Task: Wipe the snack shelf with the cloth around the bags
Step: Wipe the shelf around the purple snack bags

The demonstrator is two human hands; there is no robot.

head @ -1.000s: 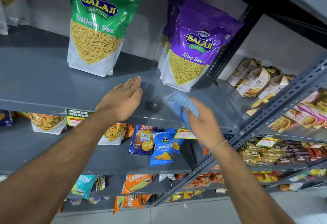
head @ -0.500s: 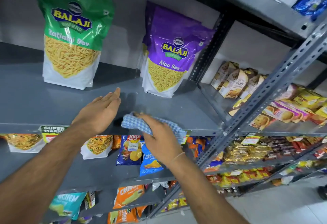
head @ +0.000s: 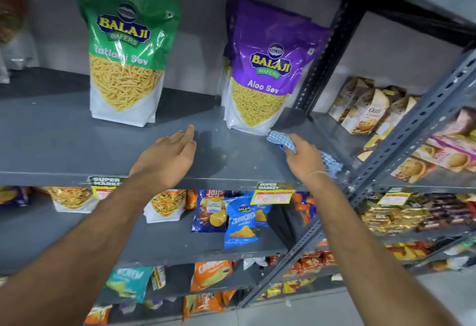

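Note:
A grey metal snack shelf (head: 64, 145) carries two upright bags: a green Ratlami Sev bag (head: 126, 62) on the left and a purple Aloo Sev bag (head: 265, 78) on the right. My right hand (head: 305, 159) presses a blue-and-white checked cloth (head: 280, 138) onto the shelf, right at the front corner of the purple bag. The cloth's tail (head: 331, 163) trails toward the shelf's right end. Between the two bags my left hand (head: 170, 156) lies flat on the shelf near its front edge, fingers spread and holding nothing.
A slotted grey upright post (head: 412, 129) rises just right of the cloth. Biscuit packs (head: 371, 109) fill the neighbouring shelf to the right. Price labels (head: 274, 193) hang on the shelf's front lip. Lower shelves hold chip bags (head: 240, 218).
My right hand has slid the cloth to the right and back across the shelf, from beside my left hand to the foot of the purple bag. My left hand stays flat.

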